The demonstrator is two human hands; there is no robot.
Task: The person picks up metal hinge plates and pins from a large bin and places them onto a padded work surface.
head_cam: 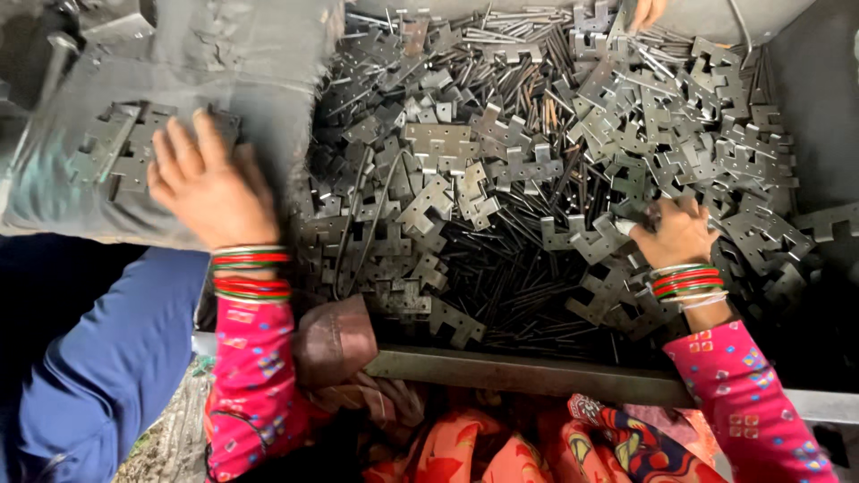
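Note:
A big heap of grey metal hinge plates (501, 161) and thin metal pins (501, 259) fills a tray in front of me. My left hand (208, 183) lies flat, fingers spread, on a small pile of hinge plates (116, 148) that sits on a grey cloth-covered surface (242, 63) at the left. My right hand (676, 231) reaches into the heap at the right, fingers curled around a hinge plate (595, 237). Both wrists carry red and green bangles over pink sleeves.
The tray's metal front edge (537, 371) runs across below the heap. Another person's fingers (646, 11) show at the top edge. A blue-clad leg (107, 358) is at the lower left. A dark rounded block (335, 340) rests at the tray's front.

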